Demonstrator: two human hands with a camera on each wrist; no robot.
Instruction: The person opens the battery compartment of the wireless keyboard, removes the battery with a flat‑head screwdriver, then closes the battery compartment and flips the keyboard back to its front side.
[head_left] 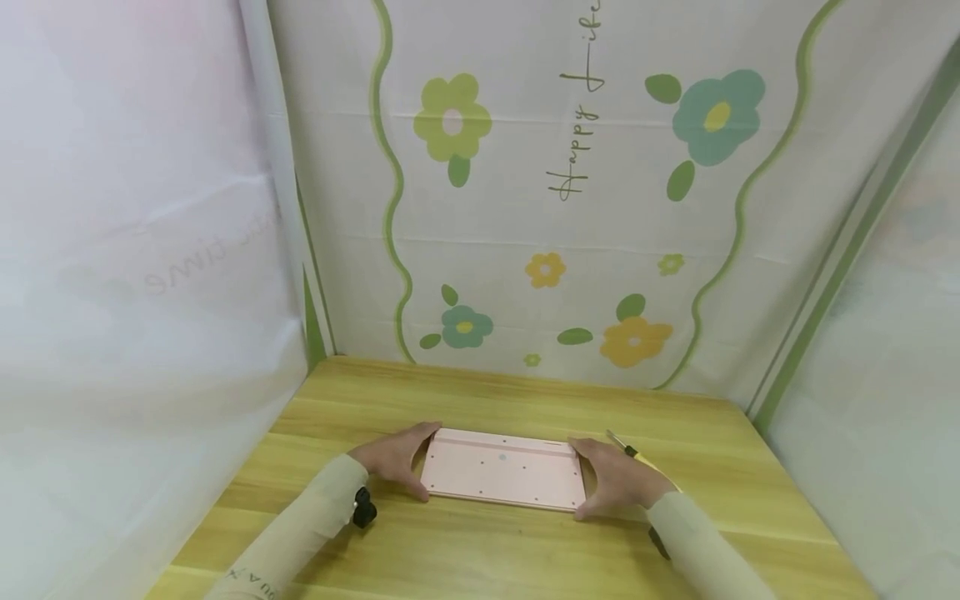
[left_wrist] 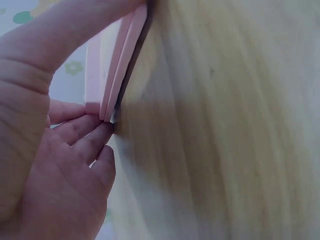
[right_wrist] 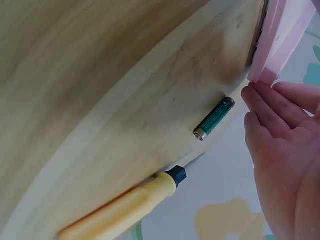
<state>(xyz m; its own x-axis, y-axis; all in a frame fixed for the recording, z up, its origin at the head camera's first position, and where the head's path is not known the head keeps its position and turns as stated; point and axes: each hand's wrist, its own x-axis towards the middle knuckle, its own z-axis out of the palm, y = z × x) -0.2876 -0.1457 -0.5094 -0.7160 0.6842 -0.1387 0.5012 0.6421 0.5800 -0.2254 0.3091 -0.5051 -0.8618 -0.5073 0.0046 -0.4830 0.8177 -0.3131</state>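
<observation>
A slim pink keyboard (head_left: pixel 506 479) lies underside up on the wooden table, with small screws dotted over its back and a raised strip along the far edge. My left hand (head_left: pixel 396 457) grips its left end, thumb at the near corner and fingers at the far one. At the opposite end, my right hand (head_left: pixel 618 477) holds it the same way. In the left wrist view, fingertips touch the end of the keyboard (left_wrist: pixel 120 60). The right wrist view shows fingers against the other end of the keyboard (right_wrist: pixel 272 45). Its key side is mostly hidden.
A screwdriver (right_wrist: pixel 125 207) with a yellow handle and black collar lies just right of my right hand. Near its tip is a green battery (right_wrist: pixel 215 118). White curtains with printed flowers (head_left: pixel 452 121) enclose the table (head_left: pixel 480 558) at the back and sides.
</observation>
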